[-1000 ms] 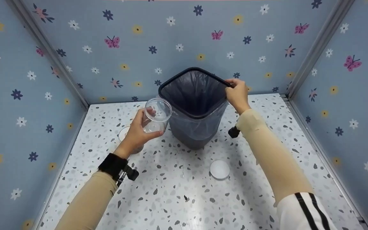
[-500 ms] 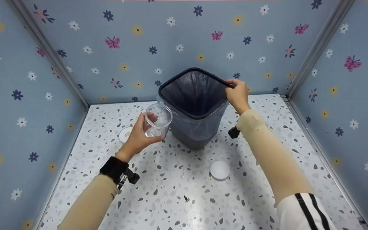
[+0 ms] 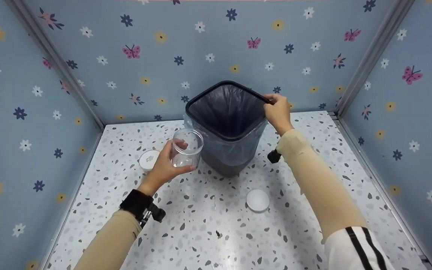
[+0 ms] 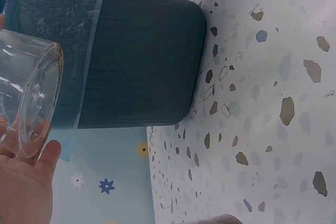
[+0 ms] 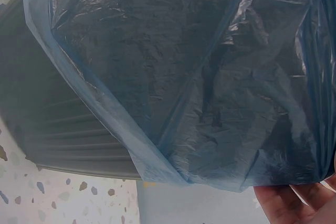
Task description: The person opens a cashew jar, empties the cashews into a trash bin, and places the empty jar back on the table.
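My left hand (image 3: 163, 165) grips a clear plastic jar (image 3: 188, 148) just left of the bin, its mouth tilted up. No contents show inside. In the left wrist view, the base of the jar (image 4: 37, 98) has a brownish smear on its edge. My right hand (image 3: 279, 112) holds the black rim of a grey trash bin (image 3: 216, 157) at its right corner. A bluish translucent bag (image 5: 173, 77) lines the bin and folds down over its outside. Part of the right hand is cut off in the right wrist view.
A round white lid (image 3: 258, 200) lies on the speckled table (image 3: 201, 232) in front of the bin. Another white-topped round container (image 3: 149, 159) stands partly behind my left hand. Flower-patterned walls (image 3: 216, 48) enclose the table on the back and sides.
My left hand has lowered the jar a little, down and slightly right in the head view, away from the bin's rim. The right hand keeps its hold on the rim.
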`<action>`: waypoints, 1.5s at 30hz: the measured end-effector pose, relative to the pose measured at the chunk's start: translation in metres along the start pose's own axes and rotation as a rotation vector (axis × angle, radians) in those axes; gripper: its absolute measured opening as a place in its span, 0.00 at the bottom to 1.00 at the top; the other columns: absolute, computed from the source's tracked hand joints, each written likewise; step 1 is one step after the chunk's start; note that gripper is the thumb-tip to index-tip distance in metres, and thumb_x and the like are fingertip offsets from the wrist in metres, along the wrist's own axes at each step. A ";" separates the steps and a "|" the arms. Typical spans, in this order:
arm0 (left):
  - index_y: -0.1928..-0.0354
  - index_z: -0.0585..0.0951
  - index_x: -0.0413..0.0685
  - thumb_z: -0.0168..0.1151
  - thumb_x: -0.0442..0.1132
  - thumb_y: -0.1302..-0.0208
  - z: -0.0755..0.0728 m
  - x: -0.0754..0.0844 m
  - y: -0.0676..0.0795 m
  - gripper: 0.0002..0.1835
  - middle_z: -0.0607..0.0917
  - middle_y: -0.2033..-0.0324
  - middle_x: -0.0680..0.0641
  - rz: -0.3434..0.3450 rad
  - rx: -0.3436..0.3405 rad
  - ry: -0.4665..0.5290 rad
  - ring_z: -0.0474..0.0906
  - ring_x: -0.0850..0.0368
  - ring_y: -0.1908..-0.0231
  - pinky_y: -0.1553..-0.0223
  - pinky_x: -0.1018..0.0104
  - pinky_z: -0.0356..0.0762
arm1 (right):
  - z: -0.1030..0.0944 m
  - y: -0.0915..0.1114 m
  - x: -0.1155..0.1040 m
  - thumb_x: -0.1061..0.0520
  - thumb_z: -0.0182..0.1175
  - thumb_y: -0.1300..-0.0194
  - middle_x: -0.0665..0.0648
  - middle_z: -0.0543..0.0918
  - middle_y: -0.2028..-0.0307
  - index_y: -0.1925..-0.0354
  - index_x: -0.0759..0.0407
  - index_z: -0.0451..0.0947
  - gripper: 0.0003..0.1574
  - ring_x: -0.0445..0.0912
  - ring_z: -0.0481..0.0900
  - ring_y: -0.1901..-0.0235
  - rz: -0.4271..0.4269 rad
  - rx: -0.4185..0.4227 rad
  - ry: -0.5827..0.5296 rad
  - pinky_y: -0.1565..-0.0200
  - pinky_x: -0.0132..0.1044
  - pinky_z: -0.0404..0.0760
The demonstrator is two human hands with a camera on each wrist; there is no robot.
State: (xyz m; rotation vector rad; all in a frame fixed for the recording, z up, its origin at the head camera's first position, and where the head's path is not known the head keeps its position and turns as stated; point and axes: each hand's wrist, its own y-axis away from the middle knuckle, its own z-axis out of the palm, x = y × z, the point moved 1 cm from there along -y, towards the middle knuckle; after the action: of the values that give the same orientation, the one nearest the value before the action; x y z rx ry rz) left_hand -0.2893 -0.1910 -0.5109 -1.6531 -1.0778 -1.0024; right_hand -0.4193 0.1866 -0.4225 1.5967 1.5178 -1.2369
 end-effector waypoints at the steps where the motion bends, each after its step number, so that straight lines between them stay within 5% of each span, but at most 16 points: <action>1: 0.31 0.70 0.40 0.87 0.32 0.49 0.000 -0.001 0.001 0.46 0.78 0.33 0.36 -0.002 0.001 -0.013 0.75 0.37 0.29 0.25 0.44 0.70 | 0.000 0.000 0.000 0.67 0.53 0.30 0.67 0.88 0.45 0.37 0.64 0.85 0.27 0.50 0.81 0.53 0.001 0.002 0.006 0.55 0.36 0.79; 9: 0.30 0.74 0.42 0.87 0.36 0.49 0.003 -0.008 0.005 0.44 0.81 0.34 0.39 -0.020 -0.010 -0.066 0.78 0.42 0.34 0.28 0.40 0.73 | 0.000 0.000 -0.001 0.67 0.52 0.29 0.67 0.88 0.43 0.36 0.63 0.84 0.27 0.50 0.82 0.53 0.018 -0.003 -0.002 0.55 0.36 0.79; 15: 0.28 0.75 0.41 0.88 0.39 0.48 0.004 -0.013 0.009 0.45 0.83 0.33 0.39 -0.045 -0.007 -0.094 0.76 0.40 0.30 0.22 0.36 0.66 | 0.000 0.001 -0.002 0.67 0.52 0.29 0.66 0.88 0.44 0.37 0.63 0.84 0.27 0.50 0.82 0.54 0.016 -0.012 -0.018 0.55 0.36 0.80; 22: 0.28 0.76 0.39 0.88 0.39 0.50 0.008 -0.020 0.012 0.47 0.84 0.36 0.37 -0.040 -0.008 -0.133 0.79 0.42 0.34 0.28 0.43 0.74 | -0.001 0.002 -0.002 0.67 0.51 0.28 0.66 0.87 0.44 0.36 0.64 0.83 0.27 0.50 0.82 0.53 0.018 -0.015 -0.012 0.54 0.37 0.79; 29: 0.28 0.76 0.39 0.88 0.39 0.49 0.011 -0.026 0.017 0.45 0.84 0.37 0.36 -0.034 -0.015 -0.138 0.78 0.48 0.36 0.26 0.46 0.70 | 0.000 0.002 -0.002 0.67 0.51 0.29 0.66 0.87 0.44 0.36 0.64 0.83 0.27 0.50 0.82 0.53 0.025 -0.016 -0.010 0.54 0.37 0.80; 45: 0.26 0.72 0.37 0.88 0.37 0.50 0.021 -0.038 0.026 0.50 0.79 0.32 0.33 -0.094 -0.030 -0.099 0.76 0.37 0.32 0.24 0.38 0.69 | 0.001 0.000 -0.001 0.67 0.52 0.29 0.67 0.88 0.44 0.37 0.64 0.85 0.27 0.49 0.82 0.53 0.014 -0.003 -0.004 0.54 0.35 0.79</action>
State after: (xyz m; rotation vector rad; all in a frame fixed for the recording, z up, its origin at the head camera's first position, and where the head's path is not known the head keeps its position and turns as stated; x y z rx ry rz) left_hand -0.2730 -0.1852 -0.5586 -1.7050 -1.2212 -1.0095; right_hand -0.4196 0.1855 -0.4218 1.5999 1.5024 -1.2289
